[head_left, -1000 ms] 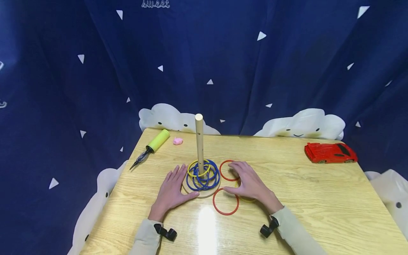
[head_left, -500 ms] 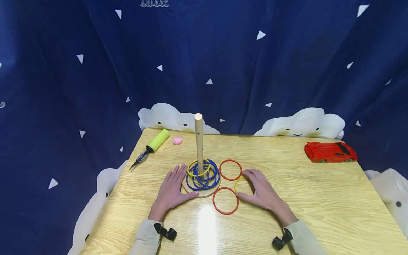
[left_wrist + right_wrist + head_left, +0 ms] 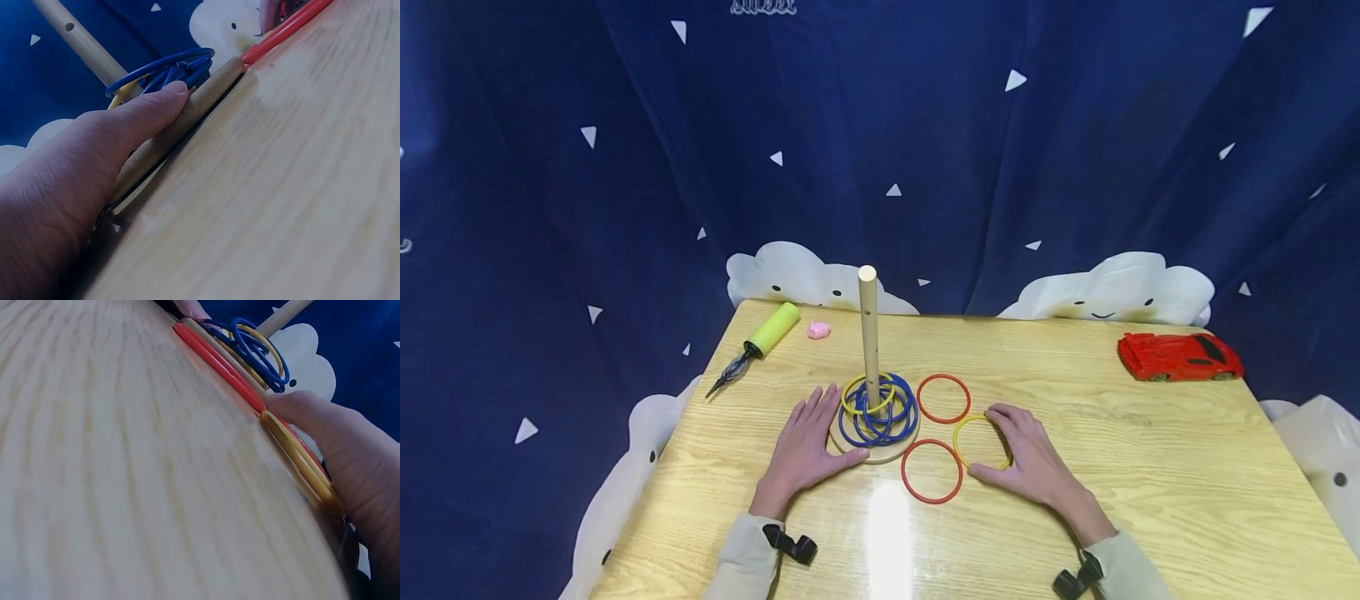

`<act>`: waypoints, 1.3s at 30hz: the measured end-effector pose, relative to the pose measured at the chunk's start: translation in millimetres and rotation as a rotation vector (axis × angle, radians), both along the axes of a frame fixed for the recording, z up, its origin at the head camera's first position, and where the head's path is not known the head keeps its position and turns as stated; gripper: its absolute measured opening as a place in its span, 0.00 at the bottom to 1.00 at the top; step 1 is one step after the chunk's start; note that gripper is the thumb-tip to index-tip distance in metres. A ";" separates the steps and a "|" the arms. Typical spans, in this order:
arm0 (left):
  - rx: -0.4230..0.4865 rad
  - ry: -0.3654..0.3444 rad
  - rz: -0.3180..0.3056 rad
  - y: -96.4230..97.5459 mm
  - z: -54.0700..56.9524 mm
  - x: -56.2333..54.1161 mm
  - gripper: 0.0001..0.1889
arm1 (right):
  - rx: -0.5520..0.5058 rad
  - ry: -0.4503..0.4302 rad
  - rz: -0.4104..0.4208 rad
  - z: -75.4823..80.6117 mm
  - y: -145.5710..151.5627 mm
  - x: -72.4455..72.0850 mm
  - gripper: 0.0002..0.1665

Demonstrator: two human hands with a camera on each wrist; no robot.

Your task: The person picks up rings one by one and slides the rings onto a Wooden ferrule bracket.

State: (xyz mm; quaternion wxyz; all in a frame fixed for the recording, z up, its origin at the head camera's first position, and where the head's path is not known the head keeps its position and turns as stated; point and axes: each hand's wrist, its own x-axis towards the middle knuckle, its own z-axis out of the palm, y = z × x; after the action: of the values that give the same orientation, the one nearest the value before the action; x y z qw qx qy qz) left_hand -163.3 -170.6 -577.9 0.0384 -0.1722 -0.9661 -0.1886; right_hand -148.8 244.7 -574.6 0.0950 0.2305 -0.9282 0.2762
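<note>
A wooden ring-toss stand with an upright peg (image 3: 869, 333) rises from a round base (image 3: 887, 454). Several blue rings (image 3: 898, 433) and a yellow ring (image 3: 850, 385) lie piled around the peg's foot. My left hand (image 3: 805, 446) rests against the base's left side, fingers extended and thumb on the front rim, as the left wrist view also shows. Right of the stand, two red rings (image 3: 932, 502) (image 3: 943, 376) and another yellow ring (image 3: 956, 446) lie flat. My right hand (image 3: 1030, 454) spans that yellow ring's right side, thumb and fingertips spread close to its edge.
A yellow-green hand pump (image 3: 772, 332) and a small pink pig figure (image 3: 818, 331) lie at the back left of the wooden table (image 3: 1075, 517). At the back right is a red toy car (image 3: 1180, 357). A dark blue curtain (image 3: 880, 125) hangs behind.
My right hand has drawn back to the right, away from the red rings, uncovering the yellow ring. The left hand and the stand have stayed put.
</note>
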 end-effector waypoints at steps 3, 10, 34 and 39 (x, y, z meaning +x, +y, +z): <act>-0.006 0.001 0.000 0.2 0.5 0.9 0.64 | 0.008 0.001 -0.003 -1.7 2.3 1.3 0.63; -0.014 -0.005 0.003 0.4 1.0 1.2 0.65 | 0.006 0.014 -0.023 -1.5 6.4 4.0 0.63; -0.011 -0.020 0.006 -0.5 -1.3 0.1 0.64 | -0.030 0.070 -0.057 -6.5 6.7 3.0 0.55; -0.009 -0.020 0.007 -0.6 -1.1 -0.7 0.64 | -0.026 0.072 -0.060 -3.7 6.7 2.6 0.56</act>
State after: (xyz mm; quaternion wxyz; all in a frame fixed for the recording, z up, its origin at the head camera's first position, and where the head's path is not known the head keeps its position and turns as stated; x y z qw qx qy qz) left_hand -163.9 -171.2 -579.0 0.0285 -0.1672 -0.9678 -0.1857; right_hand -146.2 251.4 -578.3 0.1395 0.2112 -0.9270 0.2768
